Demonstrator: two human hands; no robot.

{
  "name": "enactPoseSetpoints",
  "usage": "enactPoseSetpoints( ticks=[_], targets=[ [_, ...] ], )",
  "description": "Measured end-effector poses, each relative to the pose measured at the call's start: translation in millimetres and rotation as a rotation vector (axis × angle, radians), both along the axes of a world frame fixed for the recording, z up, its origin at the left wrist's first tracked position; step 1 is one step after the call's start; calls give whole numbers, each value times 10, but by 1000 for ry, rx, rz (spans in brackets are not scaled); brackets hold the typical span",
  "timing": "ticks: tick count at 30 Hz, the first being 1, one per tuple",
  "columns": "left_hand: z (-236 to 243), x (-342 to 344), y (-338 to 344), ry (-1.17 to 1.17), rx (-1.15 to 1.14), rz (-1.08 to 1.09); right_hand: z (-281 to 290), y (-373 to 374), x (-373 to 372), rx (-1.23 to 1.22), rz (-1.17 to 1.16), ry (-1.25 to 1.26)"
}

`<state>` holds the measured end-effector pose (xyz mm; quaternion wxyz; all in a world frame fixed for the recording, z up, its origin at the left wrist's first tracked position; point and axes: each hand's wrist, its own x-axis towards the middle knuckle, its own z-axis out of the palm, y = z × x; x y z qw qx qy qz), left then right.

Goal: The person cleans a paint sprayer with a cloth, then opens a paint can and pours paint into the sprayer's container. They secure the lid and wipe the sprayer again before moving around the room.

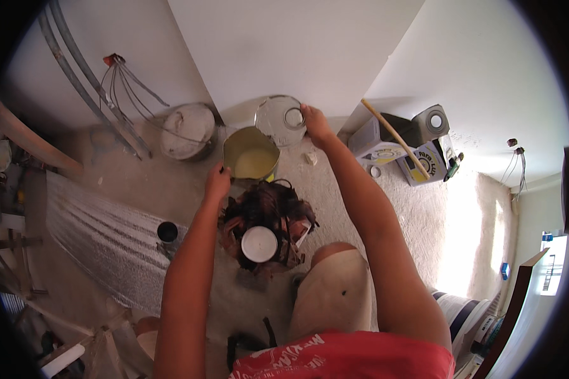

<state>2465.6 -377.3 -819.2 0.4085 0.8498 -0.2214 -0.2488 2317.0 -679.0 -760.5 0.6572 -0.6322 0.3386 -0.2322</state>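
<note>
My left hand (219, 183) is closed on the near-left edge of a metal pail (251, 142) holding pale yellow liquid. My right hand (316, 126) grips the right edge of a round, greyish lid (273, 117) with a ring in it, held behind and to the right of the pail, by the wall. Just below the pail sits a worn, dark brown bag (284, 208) of tangled straps and items, with a round white lid or tub (259, 243) on it.
A dusty round bucket (186, 126) stands left, near pipes and hanging wires. Boxes and containers (423, 164) with a wooden stick (392, 132) lie right. Silvery foil sheeting (101, 234) and a dark cup (167, 232) are lower left; a striped bucket (455, 309) sits lower right.
</note>
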Motion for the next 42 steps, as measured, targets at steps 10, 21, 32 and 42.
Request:
enactPoseSetpoints(
  ticks=[10,21,32,42],
  targets=[
    [657,-448,1203,-379,-262,328,293,348,-141,-105,115,-11],
    [-668,-813,3139,115,425,839,-138,1103,-320,239,426,408],
    [-1069,-428,3284,-22,414,754,-399,887,136,422,382,451],
    [278,-860,3023,104,-36,832,949,1053,127,248,371,464]
  ],
)
